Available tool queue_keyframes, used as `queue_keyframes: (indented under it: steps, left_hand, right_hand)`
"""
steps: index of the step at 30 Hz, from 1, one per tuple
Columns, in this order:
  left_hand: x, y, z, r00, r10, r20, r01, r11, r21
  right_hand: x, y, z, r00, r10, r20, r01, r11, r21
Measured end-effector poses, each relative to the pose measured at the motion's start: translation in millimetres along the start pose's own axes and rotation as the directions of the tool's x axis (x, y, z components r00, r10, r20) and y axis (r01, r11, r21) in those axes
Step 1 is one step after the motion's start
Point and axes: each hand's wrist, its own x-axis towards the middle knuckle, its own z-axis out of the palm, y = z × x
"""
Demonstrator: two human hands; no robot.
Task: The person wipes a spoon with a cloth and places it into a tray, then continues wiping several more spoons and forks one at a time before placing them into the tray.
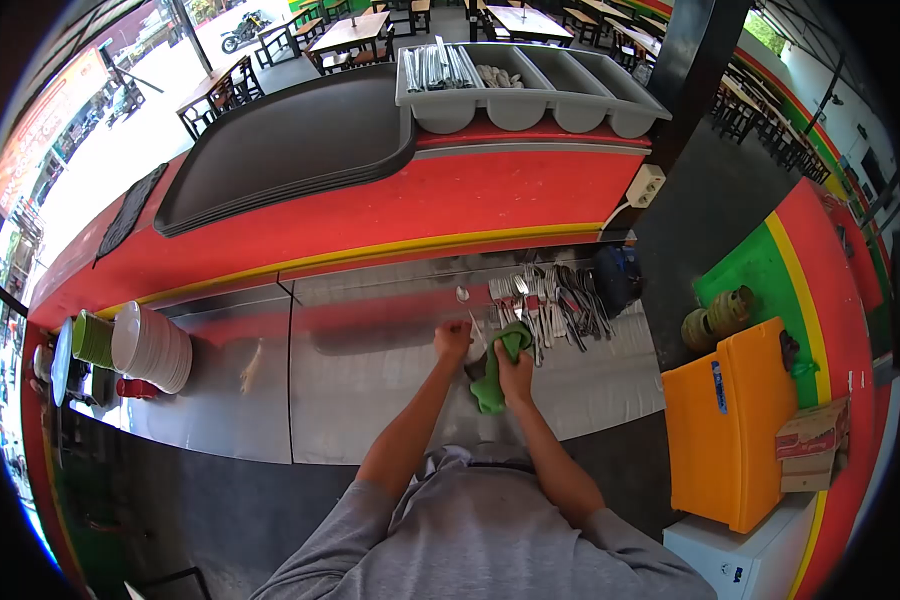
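Over the steel counter (370, 380), my right hand (515, 375) is wrapped round a green cloth (488, 392), whose lower end hangs toward the counter's front. Just left of it is my left hand (453, 340), its fingers curled; a thin piece of cutlery shows between the two hands, but which hand holds it is unclear. A spoon (462, 295) lies above my left hand. Right behind the cloth, many forks and spoons (550, 305) lie side by side, handles toward me.
Stacked white plates (152, 348) and green bowls (92, 340) stand at the counter's left. A dark bundle (617, 278) sits right of the cutlery. On the red ledge are black trays (290, 140) and a grey cutlery holder (530, 90). An orange box (730, 425) stands right.
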Motion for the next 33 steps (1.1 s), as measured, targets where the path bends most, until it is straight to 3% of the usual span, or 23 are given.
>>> queue_keyframes:
  steps: [2,4,8,11,14,17,21,27,30,33]
  left_hand:
    - [9,-39,22,0.997,-0.060,-0.049,0.066,0.991,0.113]
    - [3,-46,38,0.995,-0.017,-0.095,0.033,0.985,0.169]
    - [-26,-18,62,0.946,0.066,-0.318,0.069,0.916,0.396]
    - [-34,-12,79,0.881,0.092,-0.464,0.152,0.874,0.462]
    - [-36,-29,71,0.909,0.093,-0.405,0.066,0.930,0.361]
    - [-41,-29,45,0.919,0.089,-0.383,0.057,0.934,0.354]
    - [-43,-39,7,0.954,0.066,-0.292,0.068,0.903,0.425]
    - [-52,-59,-19,0.959,0.171,-0.224,0.004,0.787,0.617]
    - [-67,-75,-40,0.955,0.295,-0.029,-0.231,0.801,0.552]
    - [-94,-97,-69,0.950,0.312,-0.023,-0.283,0.889,0.361]
  right_hand:
    - [-6,3,-14,0.997,0.011,0.074,-0.007,0.999,-0.052]
    - [-12,-5,-33,0.997,0.002,0.077,0.005,0.996,-0.090]
    - [-42,-7,-71,0.985,0.175,-0.007,-0.175,0.983,-0.062]
    - [-94,13,-94,0.948,0.313,-0.057,-0.317,0.945,-0.086]
    - [-130,44,-110,0.887,0.442,-0.135,-0.449,0.893,-0.024]
    - [-124,46,-115,0.879,0.470,-0.080,-0.456,0.878,0.145]
    - [-109,38,-102,0.887,0.461,-0.012,-0.440,0.853,0.282]
    - [-105,51,-78,0.845,0.527,0.094,-0.520,0.767,0.377]
    - [-106,63,-66,0.814,0.544,0.206,-0.565,0.655,0.502]
    - [-103,63,-55,0.803,0.493,0.336,-0.583,0.530,0.616]
